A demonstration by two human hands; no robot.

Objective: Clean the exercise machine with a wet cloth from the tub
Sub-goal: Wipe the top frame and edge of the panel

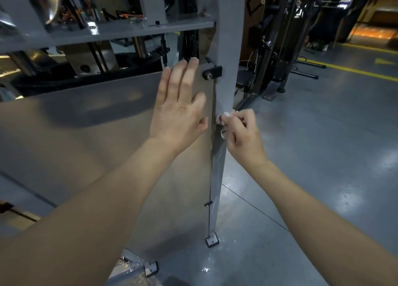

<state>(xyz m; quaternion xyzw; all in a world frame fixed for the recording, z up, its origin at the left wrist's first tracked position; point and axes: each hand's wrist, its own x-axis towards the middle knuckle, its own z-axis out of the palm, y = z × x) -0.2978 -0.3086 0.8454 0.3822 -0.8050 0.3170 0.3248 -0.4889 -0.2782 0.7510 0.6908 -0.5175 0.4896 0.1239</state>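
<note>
Holds a small white cloth [224, 115] in the right grip [241, 135], with the fingers curled tight round it. Shows only a little of the cloth, poking out past the fingertips on the left side of that grip. Presses the cloth against the front of the grey post [227, 59] of the exercise machine [129, 32], about halfway up the post. Shows a shiny patch on the post just under the cloth.

Lays the left grip [178, 104] flat on the brown panel [97, 152], with fingers straight and close together, thumb out to the side, and nothing held. Puts the fingertips at the top edge of the panel, just beside a black knob [212, 72]. Leaves a thin gap between the two grips, near each other but not touching, with the left edge of the post in between.

Stands the post's foot [212, 241] on the grey floor [323, 167], with white specks just beside it. Shows yellow lines [355, 70] on the floor farther off, and a black machine [276, 59] behind the post on the right.
</note>
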